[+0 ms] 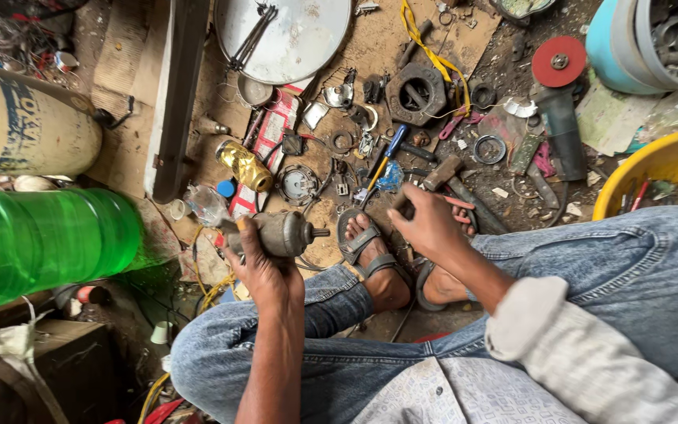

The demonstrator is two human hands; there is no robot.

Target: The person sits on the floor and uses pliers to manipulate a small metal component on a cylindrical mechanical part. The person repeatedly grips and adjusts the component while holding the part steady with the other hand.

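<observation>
Grey metal, a small motor (pixel 282 233) is gripped in the closed left hand (pixel 256 263), its shaft pointing right, held above the cluttered floor (pixel 425 322). The hammer (pixel 433 179) handle is clasped by the closed right hand (pixel 427 224), just right of the sandalled foot (pixel 374 259).

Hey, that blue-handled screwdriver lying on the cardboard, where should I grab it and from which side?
Grip the screwdriver by its blue handle, the thick upper end, coming from above. It lies flat and tilted, tip toward the sandalled foot, with small parts crowding the shaft, so the handle looks like the freest part. The right hand is nearest.
</observation>
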